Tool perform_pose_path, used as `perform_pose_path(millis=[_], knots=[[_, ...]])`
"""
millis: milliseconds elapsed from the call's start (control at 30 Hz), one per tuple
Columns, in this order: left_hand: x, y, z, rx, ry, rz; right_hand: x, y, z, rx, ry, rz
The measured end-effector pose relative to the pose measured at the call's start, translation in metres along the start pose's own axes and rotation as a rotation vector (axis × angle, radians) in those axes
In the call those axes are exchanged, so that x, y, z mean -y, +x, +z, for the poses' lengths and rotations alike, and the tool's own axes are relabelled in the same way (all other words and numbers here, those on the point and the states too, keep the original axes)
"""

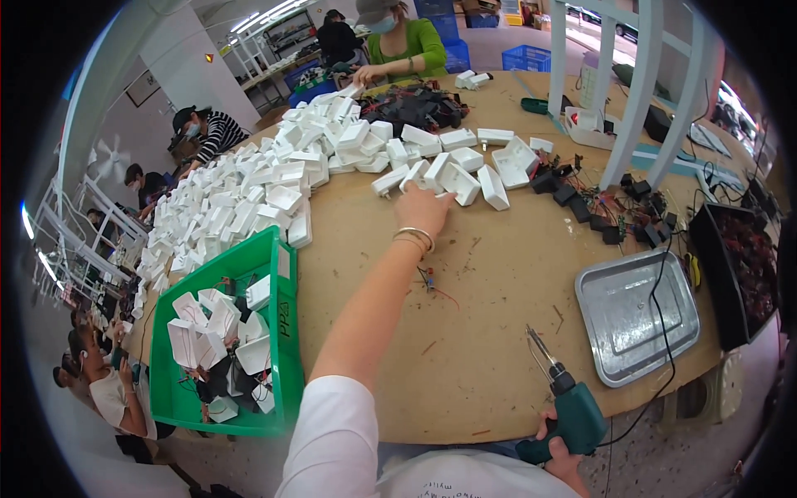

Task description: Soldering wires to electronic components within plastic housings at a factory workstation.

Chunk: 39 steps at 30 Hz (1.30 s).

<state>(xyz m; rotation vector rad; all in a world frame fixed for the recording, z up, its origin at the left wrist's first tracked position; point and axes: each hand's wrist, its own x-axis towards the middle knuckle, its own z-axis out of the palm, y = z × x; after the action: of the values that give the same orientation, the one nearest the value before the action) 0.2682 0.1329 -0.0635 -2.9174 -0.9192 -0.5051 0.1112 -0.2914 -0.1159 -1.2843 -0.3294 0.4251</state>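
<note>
Several wired white plastic shells (195, 344) lie in the rectangular green plastic crate (287, 332), many more apparently left in the white heap (241, 187), at whose edge the left hand (423, 209) reaches, grip unclear, while the right hand (564, 461) holds a dark-green soldering gun (579, 417).

On the table (498, 299), a bin (287, 365) lies left, a tray (627, 324) right, casings (241, 191) behind.

Left hand (423, 207) extended to white plastic cases (459, 184); from my remote station I cannot tell whether it grips one. Right hand (564, 459) grasping a dark-green soldering gun (579, 415), near a metal tray (638, 319).
</note>
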Motion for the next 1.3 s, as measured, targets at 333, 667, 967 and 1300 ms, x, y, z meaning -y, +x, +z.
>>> perform_pose_path(millis=[333,667,967,1300], knots=[[0.067,-0.063,-0.064,-0.093,-0.538,0.026,-0.003,0.0,-0.005,0.101,-0.101,-0.028],[0.036,-0.22,-0.107,0.144,-0.311,0.57,0.0,0.007,0.002,0.056,0.006,-0.043],[0.016,-0.214,-0.082,-0.058,-0.476,0.239,0.002,0.008,0.007,0.026,0.028,-0.087],[0.012,-0.189,-0.091,0.283,-0.675,0.176,0.029,0.039,0.022,0.016,0.205,-0.093]])
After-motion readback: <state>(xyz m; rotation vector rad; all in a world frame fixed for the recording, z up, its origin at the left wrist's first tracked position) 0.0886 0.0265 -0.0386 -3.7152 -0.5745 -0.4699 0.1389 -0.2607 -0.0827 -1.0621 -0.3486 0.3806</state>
